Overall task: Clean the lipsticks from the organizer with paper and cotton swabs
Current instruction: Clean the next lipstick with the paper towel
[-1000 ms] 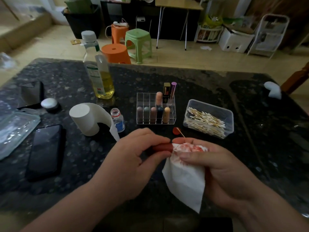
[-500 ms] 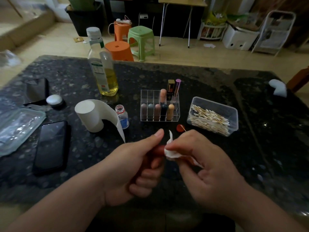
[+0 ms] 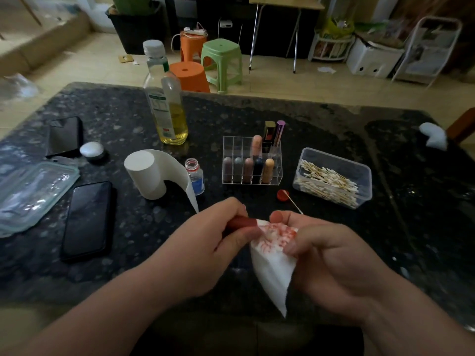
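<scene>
My left hand [image 3: 205, 242] grips a dark red lipstick tube [image 3: 243, 222] near the table's front edge. Against the tube's right end my right hand [image 3: 331, 255] pinches a white paper [image 3: 272, 263] smeared with red; the paper hangs down in a point. Behind the hands stands a clear organizer [image 3: 253, 160] with several lipsticks upright in its slots. To its right is a clear box of cotton swabs [image 3: 331, 178]. A single swab [image 3: 294, 203] lies by a small red cap [image 3: 282, 195] between the box and my hands.
A paper roll [image 3: 147, 173] and a small open bottle [image 3: 195, 176] stand left of the organizer, a tall bottle of yellow liquid [image 3: 167, 98] behind them. Two black phones [image 3: 87, 219], a clear lid [image 3: 33, 191] and a small round object [image 3: 91, 149] lie at the left. Stools stand beyond the table.
My right hand has unfolded the paper, so the red-stained face and hanging corner show again. My left hand has turned palm-down over the tube. The camera has shifted slightly.
</scene>
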The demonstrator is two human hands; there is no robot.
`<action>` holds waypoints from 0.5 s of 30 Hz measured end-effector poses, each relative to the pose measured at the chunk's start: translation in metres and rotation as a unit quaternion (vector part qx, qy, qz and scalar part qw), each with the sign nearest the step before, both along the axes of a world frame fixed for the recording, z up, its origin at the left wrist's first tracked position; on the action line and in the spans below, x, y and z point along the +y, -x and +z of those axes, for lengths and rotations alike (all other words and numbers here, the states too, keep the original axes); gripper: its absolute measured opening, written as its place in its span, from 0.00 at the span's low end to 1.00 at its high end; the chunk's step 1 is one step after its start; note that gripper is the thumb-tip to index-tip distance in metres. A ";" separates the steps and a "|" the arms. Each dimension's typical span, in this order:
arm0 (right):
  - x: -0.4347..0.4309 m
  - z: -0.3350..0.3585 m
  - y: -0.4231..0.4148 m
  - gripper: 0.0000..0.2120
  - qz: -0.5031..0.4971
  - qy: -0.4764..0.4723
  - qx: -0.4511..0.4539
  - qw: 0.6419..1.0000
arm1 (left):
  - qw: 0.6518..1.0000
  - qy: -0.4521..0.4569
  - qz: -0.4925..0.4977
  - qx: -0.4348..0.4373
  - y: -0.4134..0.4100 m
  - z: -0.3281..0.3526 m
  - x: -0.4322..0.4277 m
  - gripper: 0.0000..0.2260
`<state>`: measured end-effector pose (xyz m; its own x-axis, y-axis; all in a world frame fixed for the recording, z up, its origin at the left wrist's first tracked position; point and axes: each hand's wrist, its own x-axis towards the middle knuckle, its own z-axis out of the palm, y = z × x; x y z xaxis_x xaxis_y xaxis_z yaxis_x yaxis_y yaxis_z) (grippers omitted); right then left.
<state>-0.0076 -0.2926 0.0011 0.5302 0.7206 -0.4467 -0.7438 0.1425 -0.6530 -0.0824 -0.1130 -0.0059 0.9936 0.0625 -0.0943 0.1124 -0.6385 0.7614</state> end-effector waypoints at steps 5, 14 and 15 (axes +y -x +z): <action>-0.004 -0.002 0.004 0.15 0.010 0.160 -0.318 0.934 | 0.959 0.243 0.057 0.135 -0.005 -0.002 0.005 0.17; -0.011 0.000 0.011 0.25 0.028 0.123 -0.582 0.804 | 0.828 0.490 0.078 0.262 -0.004 0.002 -0.003 0.20; -0.010 0.002 0.011 0.24 0.028 0.132 -0.544 0.828 | 0.835 0.492 0.083 0.231 -0.005 0.001 -0.003 0.19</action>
